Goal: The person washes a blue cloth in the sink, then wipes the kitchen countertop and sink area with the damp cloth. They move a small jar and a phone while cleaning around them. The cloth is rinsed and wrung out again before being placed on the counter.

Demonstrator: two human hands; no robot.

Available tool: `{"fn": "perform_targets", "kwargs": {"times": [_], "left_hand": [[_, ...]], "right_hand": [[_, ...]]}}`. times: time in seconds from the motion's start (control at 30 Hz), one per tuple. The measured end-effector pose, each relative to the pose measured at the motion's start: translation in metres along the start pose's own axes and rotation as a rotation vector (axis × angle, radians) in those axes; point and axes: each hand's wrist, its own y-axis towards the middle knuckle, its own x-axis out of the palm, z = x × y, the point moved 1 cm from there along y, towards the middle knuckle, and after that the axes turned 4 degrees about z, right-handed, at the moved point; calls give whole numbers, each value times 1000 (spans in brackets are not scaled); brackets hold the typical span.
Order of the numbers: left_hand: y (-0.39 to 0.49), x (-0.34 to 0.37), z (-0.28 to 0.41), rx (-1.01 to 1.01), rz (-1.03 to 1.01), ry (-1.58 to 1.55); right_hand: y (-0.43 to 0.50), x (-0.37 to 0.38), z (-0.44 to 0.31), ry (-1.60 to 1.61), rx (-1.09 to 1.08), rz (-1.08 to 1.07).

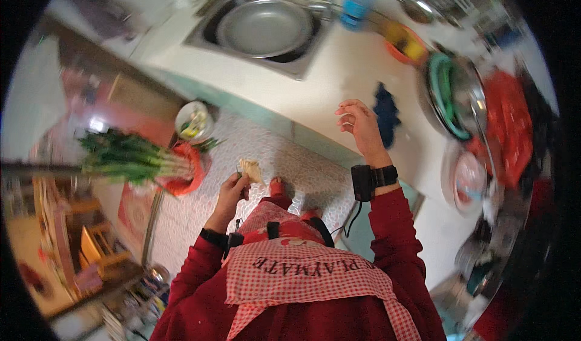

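My left hand [233, 192] pinches a small, crumpled, pale yellow piece [252, 170] between thumb and fingers, above the patterned floor. Blur hides whether that piece is cloth or vegetable matter. Over the edge of the white countertop [290, 96], my right hand [361, 125] hangs with fingers loosely bent and nothing visible in them. Just beyond it on the counter lies a dark blue item [385, 114], perhaps a cloth or glove. To the left of my left hand, a bunch of long green-leaved vegetables [136, 159] lies with its pale stalks toward a red bag [199, 173].
A metal basin [265, 27] sits in the sink [297, 70]. Behind the counter are a blue bottle [356, 7] and an orange bowl [395, 52]. A green-rimmed container [438, 86] and a red plastic bag [508, 127] stand right. A white bin [179, 116] with scraps stands on the floor.
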Motion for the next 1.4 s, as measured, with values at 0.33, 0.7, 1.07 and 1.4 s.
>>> {"fn": "perform_targets", "kwargs": {"times": [0.33, 0.7, 1.07, 1.4], "left_hand": [[115, -206, 31, 28, 332, -525], [206, -374, 23, -40, 546, -627], [266, -425, -13, -81, 605, -662], [400, -492, -9, 26, 539, -297]], "right_hand": [[96, 319, 69, -217, 140, -474], [254, 586, 260, -560, 266, -459], [292, 621, 326, -607, 332, -510], [213, 501, 256, -595, 323, -558]]}}
